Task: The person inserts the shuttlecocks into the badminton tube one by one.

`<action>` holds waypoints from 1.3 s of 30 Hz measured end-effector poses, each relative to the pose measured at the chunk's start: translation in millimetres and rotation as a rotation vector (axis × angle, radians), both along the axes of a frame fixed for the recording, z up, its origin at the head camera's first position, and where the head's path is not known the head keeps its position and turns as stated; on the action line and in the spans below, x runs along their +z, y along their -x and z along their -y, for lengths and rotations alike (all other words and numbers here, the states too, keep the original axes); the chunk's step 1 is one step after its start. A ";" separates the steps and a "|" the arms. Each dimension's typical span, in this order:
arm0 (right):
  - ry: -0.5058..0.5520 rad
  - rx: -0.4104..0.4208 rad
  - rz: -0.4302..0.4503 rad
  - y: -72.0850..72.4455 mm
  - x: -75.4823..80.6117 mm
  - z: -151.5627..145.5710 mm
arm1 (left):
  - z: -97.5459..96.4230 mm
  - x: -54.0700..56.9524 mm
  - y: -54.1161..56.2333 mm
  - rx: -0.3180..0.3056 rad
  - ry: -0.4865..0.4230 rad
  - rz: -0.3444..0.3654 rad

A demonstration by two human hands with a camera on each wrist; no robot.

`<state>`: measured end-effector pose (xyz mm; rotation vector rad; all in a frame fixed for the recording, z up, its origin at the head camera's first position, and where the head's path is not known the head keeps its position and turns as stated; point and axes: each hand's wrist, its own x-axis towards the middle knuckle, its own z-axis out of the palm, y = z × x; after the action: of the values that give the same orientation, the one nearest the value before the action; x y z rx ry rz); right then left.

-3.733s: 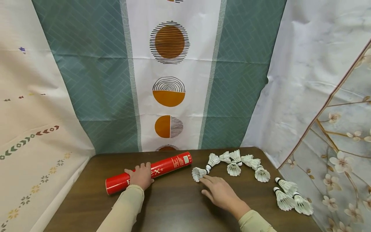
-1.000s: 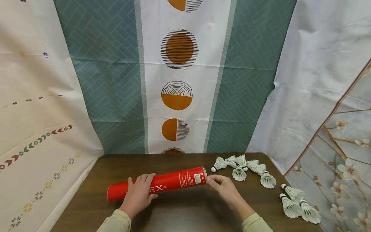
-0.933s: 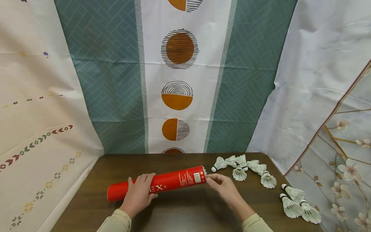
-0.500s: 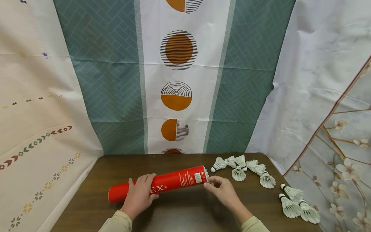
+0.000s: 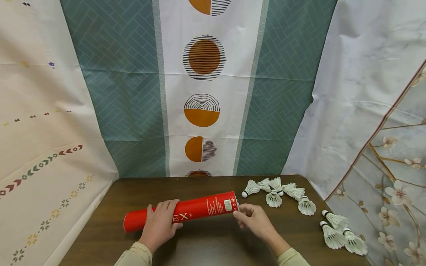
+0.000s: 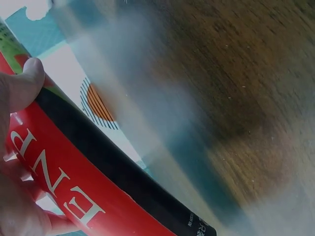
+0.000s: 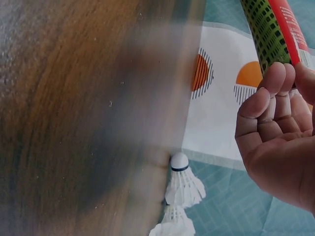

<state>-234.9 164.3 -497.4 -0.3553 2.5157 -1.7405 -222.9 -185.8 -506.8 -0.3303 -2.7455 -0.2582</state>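
My left hand [image 5: 160, 223] grips a long red shuttlecock tube [image 5: 206, 206] around its left half, thumb and fingers wrapped on it. The tube slants, its right end higher. White feather edges of a shuttlecock [image 5: 237, 200] peek out at that right-hand mouth; the rest of it is hidden inside. My right hand [image 5: 256, 220] pinches at those feathers, thumb right at the rim. In the right wrist view its fingers curl up against the end of the tube [image 7: 270, 39], whose side here shows green and black. The left wrist view shows lettering and a black band on the tube [image 6: 93, 172].
Several loose shuttlecocks [image 5: 274, 198] lie in a row at the back right of the brown table [image 5: 146, 188]. A group of 3 shuttlecocks [image 5: 334, 240] sits by the right edge. Patterned cloth [image 5: 199, 81] hangs behind and at both sides.
A shuttlecock that lay on the table by my right hand is now in the tube's mouth. The tube has been tilted and brought nearer. Lately fewer feathers stick out.
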 end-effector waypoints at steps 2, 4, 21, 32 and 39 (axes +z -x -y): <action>0.011 0.022 0.018 -0.7 -0.5 0.7 | -2.0 0.4 -0.1 0.006 0.003 0.000; 0.026 0.058 0.046 -1.8 -1.3 2.0 | -4.8 1.2 -0.4 0.006 0.005 -0.006; 0.062 0.170 0.132 -4.3 -3.4 5.0 | -12.0 -0.3 -3.9 -0.031 -0.003 0.027; 0.018 -0.010 0.112 25.1 -3.4 -39.6 | 7.6 -2.9 -6.9 0.064 0.009 0.098; -0.109 -0.204 0.086 59.8 -3.8 -64.6 | 7.4 -5.1 -5.7 0.045 0.020 0.126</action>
<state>-294.7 228.8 -501.2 -0.0180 2.6501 -1.6325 -217.2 -193.3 -511.9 -0.2650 -2.8772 -0.2483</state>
